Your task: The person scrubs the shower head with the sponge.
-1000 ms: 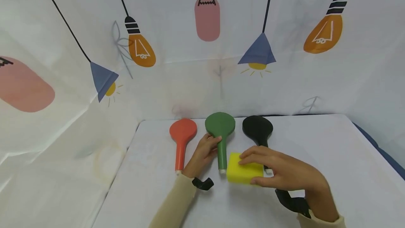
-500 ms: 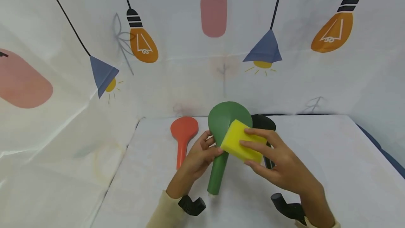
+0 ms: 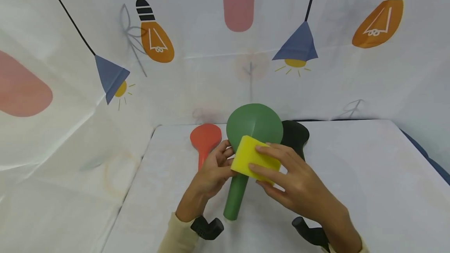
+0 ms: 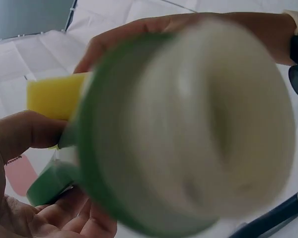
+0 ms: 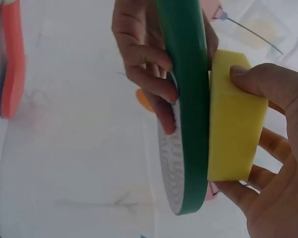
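Note:
A green handheld shower head (image 3: 254, 121) is raised off the table, its handle slanting down toward me. My left hand (image 3: 211, 173) grips it at the neck, with fingertips on the pale, patterned spray face (image 5: 171, 166) in the right wrist view. Between thumb and fingers, my right hand (image 3: 299, 180) holds a yellow sponge (image 3: 247, 155) flat against the back of the shower head. The blurred white threaded end (image 4: 188, 124) of the handle fills much of the left wrist view.
On the white table (image 3: 351, 175), a red shower head (image 3: 205, 136) lies to the left. A black shower head (image 3: 296, 132) lies to the right, partly hidden behind the green one and my right hand. A white sheet (image 3: 211, 85) printed with lamps hangs behind.
The green shower head has been lifted from the table toward me by my left hand. My right hand has brought the sponge up onto its back, then slid it slightly left.

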`<action>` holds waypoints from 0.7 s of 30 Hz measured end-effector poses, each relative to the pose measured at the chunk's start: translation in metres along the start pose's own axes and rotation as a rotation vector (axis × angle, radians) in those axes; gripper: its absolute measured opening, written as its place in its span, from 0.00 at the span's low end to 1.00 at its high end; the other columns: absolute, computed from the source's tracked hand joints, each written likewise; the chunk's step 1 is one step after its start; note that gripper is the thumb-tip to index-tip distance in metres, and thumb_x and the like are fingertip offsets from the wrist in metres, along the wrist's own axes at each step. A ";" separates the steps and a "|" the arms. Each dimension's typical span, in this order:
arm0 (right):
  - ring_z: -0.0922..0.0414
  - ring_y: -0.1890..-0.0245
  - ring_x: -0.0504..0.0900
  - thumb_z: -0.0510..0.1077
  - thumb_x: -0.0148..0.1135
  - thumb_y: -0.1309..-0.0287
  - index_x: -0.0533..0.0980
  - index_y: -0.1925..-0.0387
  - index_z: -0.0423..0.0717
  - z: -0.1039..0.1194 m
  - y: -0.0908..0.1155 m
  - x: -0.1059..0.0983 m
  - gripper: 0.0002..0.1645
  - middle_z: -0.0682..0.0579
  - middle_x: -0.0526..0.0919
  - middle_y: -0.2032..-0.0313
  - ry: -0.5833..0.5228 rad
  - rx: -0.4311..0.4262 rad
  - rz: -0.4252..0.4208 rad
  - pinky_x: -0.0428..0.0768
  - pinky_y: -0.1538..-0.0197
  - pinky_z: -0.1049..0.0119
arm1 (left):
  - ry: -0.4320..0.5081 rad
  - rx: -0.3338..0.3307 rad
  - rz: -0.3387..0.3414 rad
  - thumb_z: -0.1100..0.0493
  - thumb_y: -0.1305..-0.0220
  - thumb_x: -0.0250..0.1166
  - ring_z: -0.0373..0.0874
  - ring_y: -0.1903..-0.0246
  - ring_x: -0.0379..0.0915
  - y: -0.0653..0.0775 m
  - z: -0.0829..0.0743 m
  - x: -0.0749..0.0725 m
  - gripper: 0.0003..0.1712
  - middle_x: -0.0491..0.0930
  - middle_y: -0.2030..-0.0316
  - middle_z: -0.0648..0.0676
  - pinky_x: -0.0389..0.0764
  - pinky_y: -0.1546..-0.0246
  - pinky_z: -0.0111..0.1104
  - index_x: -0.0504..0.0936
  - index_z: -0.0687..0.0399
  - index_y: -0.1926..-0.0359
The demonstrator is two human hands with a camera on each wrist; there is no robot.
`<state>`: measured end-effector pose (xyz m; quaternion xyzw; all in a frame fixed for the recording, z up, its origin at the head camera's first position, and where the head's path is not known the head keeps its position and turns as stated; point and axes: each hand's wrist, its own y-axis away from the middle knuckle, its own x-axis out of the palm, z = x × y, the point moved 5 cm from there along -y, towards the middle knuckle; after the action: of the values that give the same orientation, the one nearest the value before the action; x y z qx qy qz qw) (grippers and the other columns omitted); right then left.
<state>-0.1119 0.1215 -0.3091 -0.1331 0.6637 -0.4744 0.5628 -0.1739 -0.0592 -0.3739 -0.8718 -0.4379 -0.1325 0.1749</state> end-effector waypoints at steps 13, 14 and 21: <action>0.44 0.42 0.74 0.54 0.50 0.27 0.85 0.51 0.50 -0.024 0.004 0.013 0.21 0.42 0.78 0.41 0.025 0.082 -0.050 0.60 0.27 0.76 | -0.098 -0.048 -0.067 0.68 0.42 0.67 0.42 0.55 0.84 -0.006 0.006 -0.005 0.37 0.78 0.44 0.53 0.84 0.49 0.34 0.61 0.59 0.34; 0.44 0.42 0.74 0.54 0.50 0.27 0.85 0.51 0.50 -0.026 0.005 0.013 0.21 0.41 0.77 0.41 0.027 0.089 -0.054 0.60 0.27 0.76 | -0.105 -0.054 -0.068 0.68 0.42 0.67 0.42 0.54 0.84 -0.006 0.007 -0.005 0.37 0.78 0.44 0.53 0.84 0.49 0.34 0.61 0.58 0.34; 0.43 0.43 0.74 0.56 0.50 0.27 0.85 0.52 0.47 -0.040 0.009 0.006 0.23 0.39 0.77 0.42 0.053 0.154 -0.095 0.61 0.29 0.79 | -0.146 -0.082 -0.018 0.64 0.40 0.69 0.43 0.51 0.82 -0.005 0.010 -0.001 0.37 0.77 0.40 0.54 0.83 0.49 0.36 0.61 0.56 0.34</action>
<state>-0.1449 0.1414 -0.3232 -0.1080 0.6329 -0.5536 0.5304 -0.1777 -0.0525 -0.3825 -0.8815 -0.4518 -0.0881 0.1057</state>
